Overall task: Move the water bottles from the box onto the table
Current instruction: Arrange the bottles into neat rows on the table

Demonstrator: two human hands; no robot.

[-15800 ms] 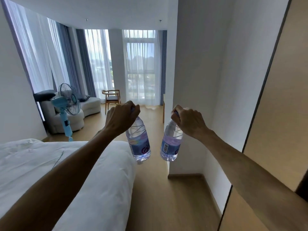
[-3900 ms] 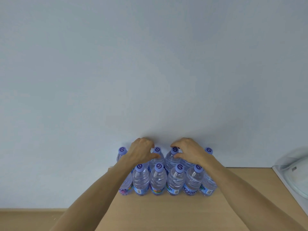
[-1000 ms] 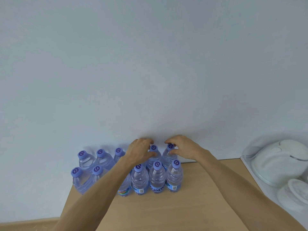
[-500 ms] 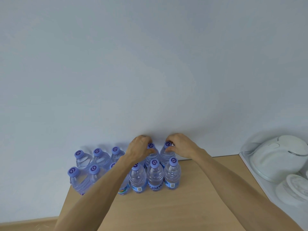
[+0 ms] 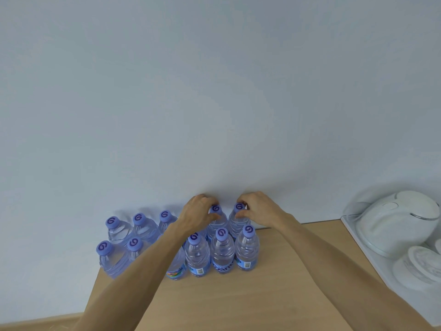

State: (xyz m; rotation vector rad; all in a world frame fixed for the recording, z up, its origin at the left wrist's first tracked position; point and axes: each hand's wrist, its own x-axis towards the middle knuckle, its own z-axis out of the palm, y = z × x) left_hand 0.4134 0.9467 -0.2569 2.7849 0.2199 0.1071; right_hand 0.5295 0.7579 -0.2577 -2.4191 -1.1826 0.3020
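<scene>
Several clear water bottles with purple caps stand in two rows on the wooden table [image 5: 238,297], against the white wall. My left hand [image 5: 199,212] grips the neck of one back-row bottle [image 5: 216,219], fingers curled round it below the cap. My right hand [image 5: 256,206] pinches the neck of the back-row bottle beside it [image 5: 238,217]. Both of these bottles stand upright on the table. In front of them stand three bottles [image 5: 223,253] in a row. More bottles [image 5: 119,231] stand at the table's left end. The box is out of view.
A white tray [image 5: 358,244] at the right holds a white kettle [image 5: 396,218] and an upturned white cup [image 5: 417,266]. Bare tabletop lies in front of the bottles. The wall stands close behind the back row.
Since a second ago both hands have closed in on the two back-row bottle necks and stayed there. The view has shifted slightly; the bottles stand where they were.
</scene>
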